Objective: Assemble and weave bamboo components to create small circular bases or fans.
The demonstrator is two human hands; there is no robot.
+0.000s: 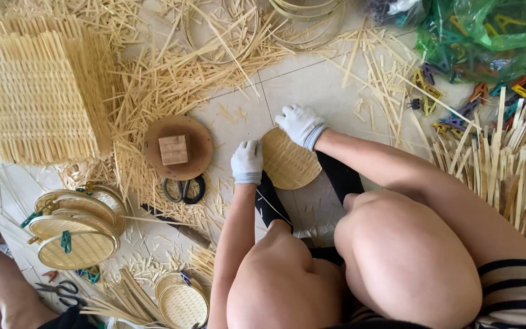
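Both gloved hands, left [247, 162] and right [300, 125], grip an empty woven tray [288, 163].

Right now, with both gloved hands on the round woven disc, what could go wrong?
1. The scissors lie open-handled close beside the left hand; a sideways reach might hit the blades.
2. Loose bamboo slivers cover the floor near the bare legs and may prick.
3. The woven disc, pressed by the right hand, could slide.

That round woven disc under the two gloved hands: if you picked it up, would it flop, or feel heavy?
The woven disc looks thin, made of fine pale strips, so probably light. Its tight weave suggests it would flex a little, not droop. Lying flat on the floor, it seems unlikely to roll.
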